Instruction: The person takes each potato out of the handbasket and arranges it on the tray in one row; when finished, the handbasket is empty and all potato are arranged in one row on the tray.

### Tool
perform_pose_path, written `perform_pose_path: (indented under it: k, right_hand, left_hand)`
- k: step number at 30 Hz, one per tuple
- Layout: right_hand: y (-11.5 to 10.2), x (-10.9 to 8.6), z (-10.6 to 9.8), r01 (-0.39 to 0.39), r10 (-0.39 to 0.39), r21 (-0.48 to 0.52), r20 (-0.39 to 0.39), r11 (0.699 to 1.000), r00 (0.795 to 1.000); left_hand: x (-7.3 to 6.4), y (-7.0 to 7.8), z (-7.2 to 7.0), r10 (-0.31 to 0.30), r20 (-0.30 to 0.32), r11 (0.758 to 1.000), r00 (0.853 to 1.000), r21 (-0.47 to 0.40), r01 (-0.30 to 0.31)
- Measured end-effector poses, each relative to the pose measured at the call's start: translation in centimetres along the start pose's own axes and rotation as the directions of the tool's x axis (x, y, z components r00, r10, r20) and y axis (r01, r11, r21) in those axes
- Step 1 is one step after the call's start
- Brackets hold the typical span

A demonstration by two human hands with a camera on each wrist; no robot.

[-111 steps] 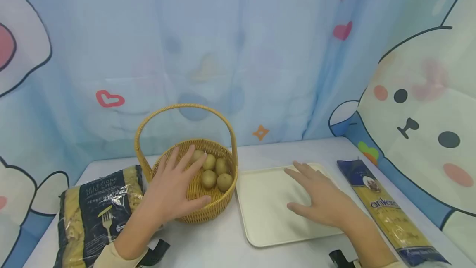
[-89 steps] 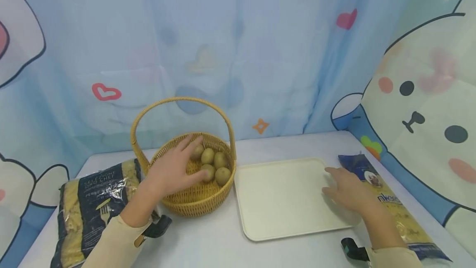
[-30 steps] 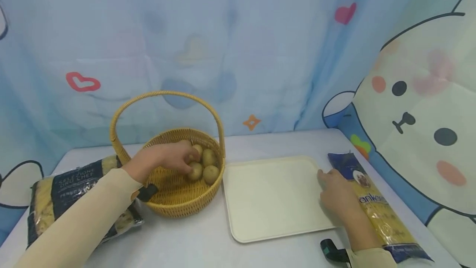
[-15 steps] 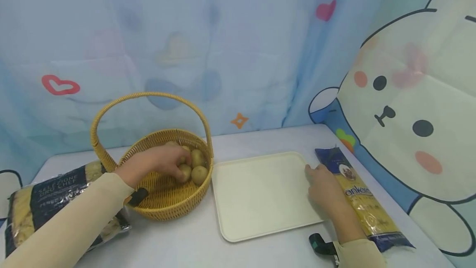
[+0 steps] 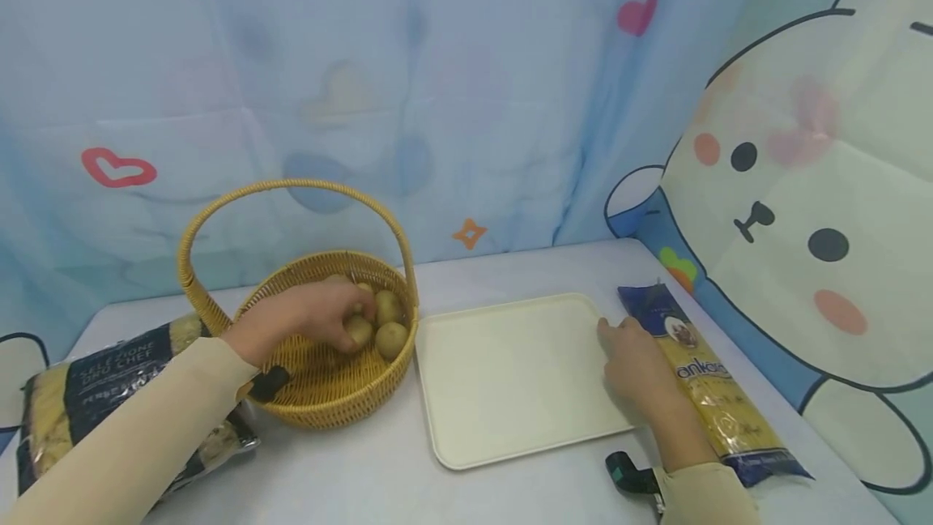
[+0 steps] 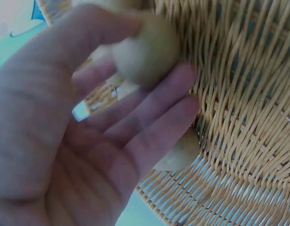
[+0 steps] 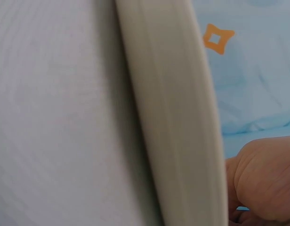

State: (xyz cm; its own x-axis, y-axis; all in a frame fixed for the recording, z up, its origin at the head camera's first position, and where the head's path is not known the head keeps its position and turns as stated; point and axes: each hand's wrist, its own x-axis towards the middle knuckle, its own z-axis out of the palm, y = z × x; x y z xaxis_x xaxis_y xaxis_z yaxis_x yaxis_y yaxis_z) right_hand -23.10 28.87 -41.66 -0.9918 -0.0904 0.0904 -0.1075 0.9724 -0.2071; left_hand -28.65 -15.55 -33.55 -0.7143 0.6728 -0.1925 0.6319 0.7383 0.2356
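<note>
My left hand reaches into a round wicker basket with a tall arched handle. Its thumb and fingers pinch an olive-brown kiwi, seen closely in the left wrist view. Other kiwis lie beside it, toward the basket's right wall, some partly hidden by the hand. At the right edge of a flat cream tray, my right hand grips the rim with curled fingers. The tray's rim fills the middle of the right wrist view, with part of the right hand at lower right.
A bag of pasta lies left of the basket, partly under the left sleeve. To the right of the tray lies a long yellow and blue pasta packet. A printed blue curtain hangs behind the white table.
My left hand has gone from above the basket down into it and taken hold of a kiwi. My right hand has moved from over the tray to its right edge. The head view has shifted right.
</note>
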Motion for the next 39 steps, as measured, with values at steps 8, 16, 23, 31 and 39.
perform_pose_path:
  k: [8,16,23,31,39]
  right_hand:
    - [0.5,0.3,0.6,-0.008,0.008,0.010,0.021,1.000,1.000]
    - [0.3,0.1,0.2,-0.041,0.038,0.048,0.067,0.998,0.997]
    - [0.6,0.3,0.2,-0.023,0.018,0.063,0.067,0.998,0.998]
    - [1.1,0.5,-0.3,-0.061,0.051,0.117,0.086,0.991,0.995]
    - [0.7,0.3,-0.1,-0.079,0.067,0.143,0.090,0.986,0.994]
  left_hand:
    - [-0.8,0.5,-1.8,-0.021,-0.003,1.000,1.000,-0.022,0.021]
    - [-1.5,0.9,-3.3,-0.014,-0.032,0.999,0.999,-0.037,0.013]
    - [-2.0,1.7,-4.3,0.000,-0.069,1.000,0.998,-0.030,-0.002]
    - [-1.1,5.1,-4.8,0.091,-0.141,0.996,0.986,0.002,-0.092]
    - [0.7,8.7,-4.4,0.080,-0.069,0.994,0.994,-0.075,-0.085]
